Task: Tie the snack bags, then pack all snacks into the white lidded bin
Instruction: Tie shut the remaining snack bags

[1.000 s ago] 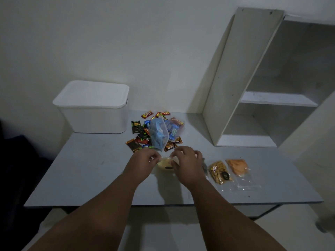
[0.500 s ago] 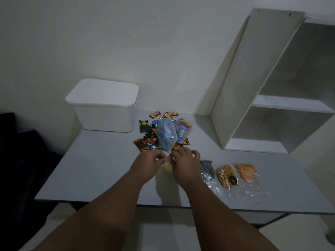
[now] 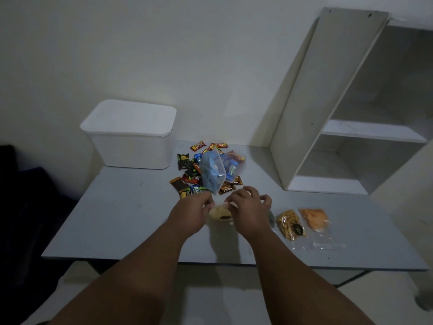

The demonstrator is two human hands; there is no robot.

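My left hand (image 3: pixel 191 212) and my right hand (image 3: pixel 248 208) pinch the top of a small clear bag of pale yellow snack (image 3: pixel 219 214) that sits on the grey table (image 3: pixel 121 214) between them. A thin reddish strand runs between my fingertips above the bag. To the right lie a dark bag (image 3: pixel 271 218), partly hidden by my right hand, a bag of yellow nuts (image 3: pixel 289 222) and a bag of orange chips (image 3: pixel 315 219). Behind my hands is a pile of wrapped snacks (image 3: pixel 187 174) with two clear bags (image 3: pixel 213 172) on top. The white lidded bin (image 3: pixel 131 134) stands shut at the back left.
A white open shelf unit (image 3: pixel 346 127) stands on the table at the back right, against the wall. The table's front edge runs just under my forearms. Something dark fills the space left of the table.
My hands have drawn slightly apart at the top of the yellow snack bag, and the thin strand now shows between them. The camera has shifted a little.
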